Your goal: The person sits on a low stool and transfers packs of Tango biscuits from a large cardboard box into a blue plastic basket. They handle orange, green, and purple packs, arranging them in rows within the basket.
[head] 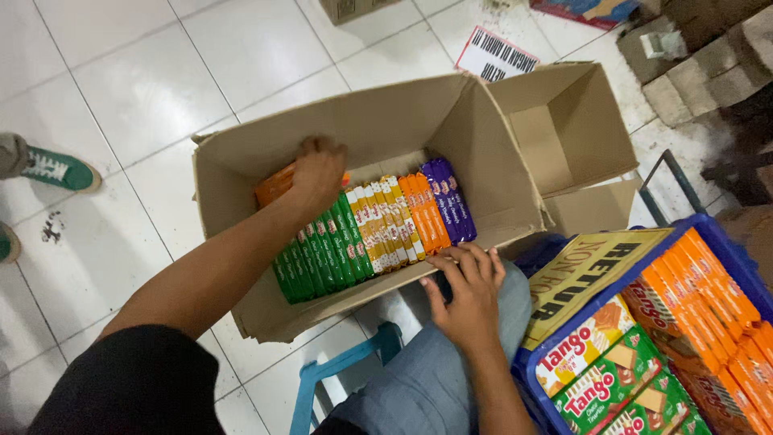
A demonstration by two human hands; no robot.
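An open cardboard box [241, 161] rests tilted on the floor and my knee. Inside it stands a row of slim snack packs: green [322, 250], yellow [378, 221], orange [425, 211] and purple [449, 197]. My left hand [316, 173] reaches into the box and is closed on orange packs [274, 185] at the left end of the row. My right hand [469, 294] rests on the box's near edge, above my knee, fingers curled over something dark that I cannot make out.
A blue crate [729, 242] at the right holds orange packs, wafer boxes and a yellow cardboard sheet [584, 274]. A blue stool [346, 366] shows below the box. Another person's green shoe [60, 169] is at the left. Bricks [692, 64] lie at the top right.
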